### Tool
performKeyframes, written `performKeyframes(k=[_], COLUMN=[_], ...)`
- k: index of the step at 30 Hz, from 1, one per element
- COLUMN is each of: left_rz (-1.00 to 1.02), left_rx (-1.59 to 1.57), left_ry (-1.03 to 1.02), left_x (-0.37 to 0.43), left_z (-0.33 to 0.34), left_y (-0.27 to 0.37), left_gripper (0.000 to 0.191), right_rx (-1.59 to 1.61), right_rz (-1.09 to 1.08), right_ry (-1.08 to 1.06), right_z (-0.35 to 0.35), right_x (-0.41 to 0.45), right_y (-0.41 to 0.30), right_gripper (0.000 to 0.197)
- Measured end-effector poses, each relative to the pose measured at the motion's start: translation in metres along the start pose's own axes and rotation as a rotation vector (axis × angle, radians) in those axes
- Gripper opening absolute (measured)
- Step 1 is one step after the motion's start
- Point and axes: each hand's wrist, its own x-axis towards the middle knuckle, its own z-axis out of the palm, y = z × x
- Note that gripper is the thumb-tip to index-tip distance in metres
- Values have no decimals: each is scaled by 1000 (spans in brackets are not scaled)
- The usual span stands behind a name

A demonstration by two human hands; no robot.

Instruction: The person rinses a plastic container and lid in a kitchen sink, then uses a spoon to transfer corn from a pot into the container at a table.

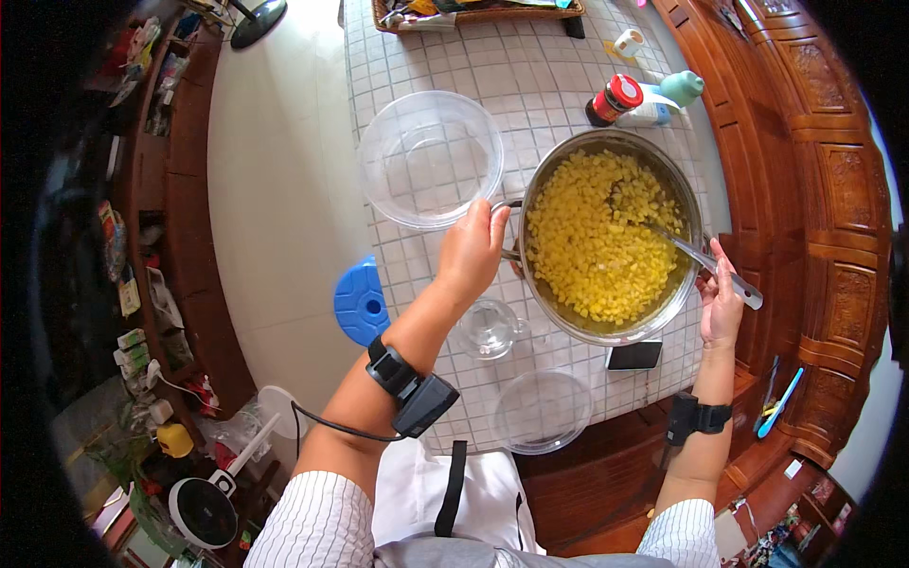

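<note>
A round stainless steel pot (531, 302) full of small yellow diced pieces is over the tablecloth. My left hand (470, 248) grips its looped handle at the left. At the right side, my right hand (719, 302) holds the pot near its other handle, which is mostly hidden. A metal ladle or spoon (699, 257) leans in the pot, its handle passing over the rim beside my right hand. Left of the pot sits a clear plastic bowl (431, 160) with nothing in it. Nearer me are a glass cup (487, 329) and a clear round lid (542, 412).
A phone (634, 356) lies by the pot's near side. Beyond the pot stand a red-lidded jar (614, 101), a green-capped bottle (657, 106) and a white cup (628, 43). A wicker basket (483, 20) is at the far edge, a blue stool (361, 302) at the left.
</note>
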Motion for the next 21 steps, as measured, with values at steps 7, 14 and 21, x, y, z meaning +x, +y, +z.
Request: performKeyframes(k=[7, 14, 21], left_rz=[50, 0, -17], left_rx=[1, 12, -13], left_ry=[77, 92, 138], left_x=[-9, -11, -17], left_z=[-41, -96, -127], left_y=[-6, -26, -60], left_gripper=[28, 27, 27], right_rx=[51, 7, 11], right_rz=[81, 43, 88], right_ry=[-5, -101, -154], right_z=[38, 89, 132], right_x=[-12, -19, -19], right_y=[1, -6, -7], right_gripper=[33, 33, 32])
